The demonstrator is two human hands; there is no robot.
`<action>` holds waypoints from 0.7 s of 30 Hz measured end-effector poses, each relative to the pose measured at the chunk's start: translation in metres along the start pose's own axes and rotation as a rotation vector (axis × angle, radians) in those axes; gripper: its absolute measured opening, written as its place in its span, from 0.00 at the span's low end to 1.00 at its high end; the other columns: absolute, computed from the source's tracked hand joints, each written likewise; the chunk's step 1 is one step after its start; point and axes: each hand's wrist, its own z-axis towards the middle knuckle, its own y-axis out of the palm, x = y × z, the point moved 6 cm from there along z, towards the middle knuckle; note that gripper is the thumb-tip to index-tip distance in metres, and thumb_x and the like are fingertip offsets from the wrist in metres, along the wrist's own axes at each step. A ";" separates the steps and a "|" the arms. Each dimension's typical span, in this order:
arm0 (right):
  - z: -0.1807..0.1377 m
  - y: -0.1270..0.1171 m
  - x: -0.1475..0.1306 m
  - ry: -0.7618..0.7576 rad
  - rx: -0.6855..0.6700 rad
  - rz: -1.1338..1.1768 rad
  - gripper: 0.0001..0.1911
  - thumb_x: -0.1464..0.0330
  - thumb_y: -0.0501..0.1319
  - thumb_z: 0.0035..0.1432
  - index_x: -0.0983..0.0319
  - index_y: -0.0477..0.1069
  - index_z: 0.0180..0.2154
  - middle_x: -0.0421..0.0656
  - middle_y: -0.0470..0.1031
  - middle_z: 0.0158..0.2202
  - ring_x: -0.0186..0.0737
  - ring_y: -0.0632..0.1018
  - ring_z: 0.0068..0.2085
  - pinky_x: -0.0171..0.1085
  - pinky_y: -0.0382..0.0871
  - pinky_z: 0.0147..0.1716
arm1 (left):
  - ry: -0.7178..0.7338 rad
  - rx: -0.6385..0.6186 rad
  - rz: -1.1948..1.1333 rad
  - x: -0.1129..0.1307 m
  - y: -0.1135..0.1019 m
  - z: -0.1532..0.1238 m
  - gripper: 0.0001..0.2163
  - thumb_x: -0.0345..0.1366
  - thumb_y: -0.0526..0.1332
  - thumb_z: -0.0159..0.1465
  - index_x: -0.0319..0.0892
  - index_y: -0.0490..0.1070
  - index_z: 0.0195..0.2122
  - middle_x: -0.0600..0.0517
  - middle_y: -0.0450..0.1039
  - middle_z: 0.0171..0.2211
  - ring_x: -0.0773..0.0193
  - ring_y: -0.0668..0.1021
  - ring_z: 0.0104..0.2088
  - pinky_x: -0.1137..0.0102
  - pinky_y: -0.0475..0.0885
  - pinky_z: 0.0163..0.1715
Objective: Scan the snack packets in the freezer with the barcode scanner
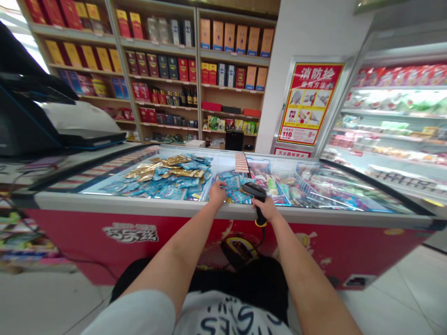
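Observation:
My right hand [266, 208] is wrapped round the handle of a black barcode scanner [254, 190], whose head points left over the freezer's front rim. A cable hangs from the yellow-ringed base of its grip. My left hand [218, 194] is closed at the front rim, beside the blue packets [233, 180] in the freezer's middle section; whatever its fingers hold is too small to make out. Left of it, on the glass, lies a large heap of blue packets [171, 190] with gold packets [167, 166] on top.
The red chest freezer [195, 232] stands right against my legs. Wire baskets [307, 186] with wrapped goods fill its right side. A dark machine [24, 111] stands at the left on a counter. Behind are shelves of boxes [160, 65] and a lit refrigerated display [394, 125].

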 end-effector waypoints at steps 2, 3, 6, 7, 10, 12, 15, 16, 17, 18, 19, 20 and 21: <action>-0.001 0.000 -0.001 0.000 -0.003 0.006 0.14 0.60 0.63 0.50 0.62 0.73 0.20 0.43 0.75 0.21 0.41 0.75 0.27 0.40 0.66 0.34 | -0.002 0.000 -0.007 0.000 0.000 0.000 0.10 0.25 0.60 0.57 0.42 0.76 0.38 0.49 0.77 0.35 0.62 0.77 0.36 0.70 0.69 0.38; -0.001 0.000 -0.002 0.000 -0.003 0.009 0.14 0.60 0.63 0.50 0.62 0.73 0.20 0.43 0.75 0.21 0.41 0.74 0.27 0.40 0.66 0.34 | -0.007 -0.001 -0.011 0.000 0.000 -0.001 0.10 0.25 0.60 0.57 0.42 0.76 0.38 0.49 0.77 0.35 0.61 0.77 0.36 0.69 0.69 0.38; -0.001 0.000 -0.003 -0.003 -0.002 0.008 0.14 0.60 0.63 0.50 0.62 0.74 0.20 0.43 0.75 0.21 0.41 0.74 0.27 0.40 0.66 0.33 | -0.034 -0.007 -0.038 0.000 -0.002 -0.002 0.11 0.25 0.60 0.57 0.41 0.76 0.39 0.48 0.77 0.34 0.60 0.78 0.36 0.68 0.70 0.39; -0.001 0.000 -0.004 -0.003 -0.001 0.006 0.14 0.60 0.63 0.50 0.62 0.74 0.20 0.43 0.75 0.21 0.41 0.74 0.27 0.40 0.65 0.33 | -0.044 -0.006 -0.051 0.000 -0.002 -0.003 0.11 0.25 0.60 0.57 0.41 0.76 0.40 0.48 0.77 0.34 0.60 0.78 0.36 0.67 0.70 0.39; -0.002 0.000 -0.006 -0.002 -0.001 -0.002 0.14 0.59 0.62 0.50 0.62 0.74 0.20 0.44 0.75 0.21 0.42 0.74 0.27 0.40 0.65 0.34 | -0.055 0.032 -0.090 0.001 -0.006 -0.004 0.12 0.26 0.60 0.57 0.41 0.77 0.42 0.47 0.78 0.35 0.59 0.79 0.37 0.66 0.71 0.41; -0.002 0.000 -0.007 0.002 -0.001 -0.011 0.15 0.59 0.62 0.49 0.62 0.73 0.19 0.44 0.75 0.21 0.42 0.74 0.27 0.40 0.65 0.34 | -0.054 0.076 -0.129 0.001 -0.008 -0.004 0.12 0.27 0.61 0.57 0.40 0.77 0.42 0.46 0.78 0.37 0.59 0.79 0.38 0.66 0.71 0.43; -0.002 0.000 -0.005 0.010 0.003 -0.015 0.15 0.59 0.62 0.49 0.62 0.74 0.19 0.44 0.75 0.21 0.42 0.74 0.27 0.40 0.65 0.33 | -0.062 0.127 -0.275 -0.005 -0.012 -0.003 0.14 0.28 0.61 0.58 0.39 0.76 0.45 0.46 0.78 0.41 0.61 0.80 0.37 0.67 0.73 0.42; -0.002 0.000 -0.004 0.008 0.003 -0.015 0.15 0.59 0.62 0.49 0.62 0.74 0.19 0.44 0.75 0.21 0.42 0.74 0.27 0.40 0.65 0.32 | -0.060 0.140 -0.337 -0.008 -0.014 -0.002 0.15 0.28 0.62 0.58 0.39 0.75 0.47 0.46 0.78 0.42 0.62 0.80 0.37 0.67 0.73 0.42; -0.002 0.000 -0.004 0.001 0.001 -0.016 0.15 0.59 0.62 0.50 0.62 0.74 0.19 0.44 0.75 0.21 0.42 0.74 0.27 0.40 0.65 0.32 | -0.054 0.152 -0.393 -0.012 -0.017 -0.002 0.16 0.28 0.62 0.57 0.39 0.74 0.48 0.45 0.77 0.43 0.63 0.80 0.37 0.68 0.74 0.41; -0.002 0.001 -0.004 -0.007 -0.002 -0.018 0.15 0.59 0.62 0.50 0.62 0.74 0.19 0.44 0.75 0.21 0.42 0.74 0.27 0.40 0.65 0.32 | -0.046 0.163 -0.439 -0.015 -0.022 -0.001 0.17 0.29 0.62 0.57 0.39 0.74 0.48 0.45 0.77 0.44 0.63 0.80 0.37 0.68 0.74 0.41; -0.002 0.001 -0.004 -0.013 -0.005 -0.020 0.16 0.58 0.62 0.50 0.62 0.74 0.19 0.44 0.75 0.21 0.42 0.74 0.27 0.39 0.65 0.32 | -0.043 0.174 -0.472 -0.019 -0.028 0.000 0.17 0.29 0.63 0.56 0.38 0.74 0.48 0.45 0.77 0.43 0.63 0.80 0.37 0.68 0.74 0.40; -0.002 0.001 -0.003 -0.014 -0.007 -0.023 0.16 0.58 0.62 0.50 0.62 0.74 0.19 0.44 0.75 0.21 0.42 0.74 0.27 0.40 0.65 0.32 | -0.047 0.185 -0.499 -0.023 -0.035 0.002 0.17 0.29 0.63 0.56 0.38 0.74 0.49 0.45 0.78 0.42 0.63 0.80 0.36 0.68 0.75 0.40; -0.002 0.001 -0.003 -0.011 -0.006 -0.023 0.17 0.58 0.62 0.50 0.62 0.74 0.18 0.45 0.75 0.20 0.42 0.74 0.27 0.40 0.65 0.32 | -0.059 0.198 -0.523 -0.027 -0.043 0.004 0.18 0.29 0.63 0.56 0.38 0.74 0.49 0.45 0.78 0.39 0.63 0.80 0.35 0.68 0.75 0.39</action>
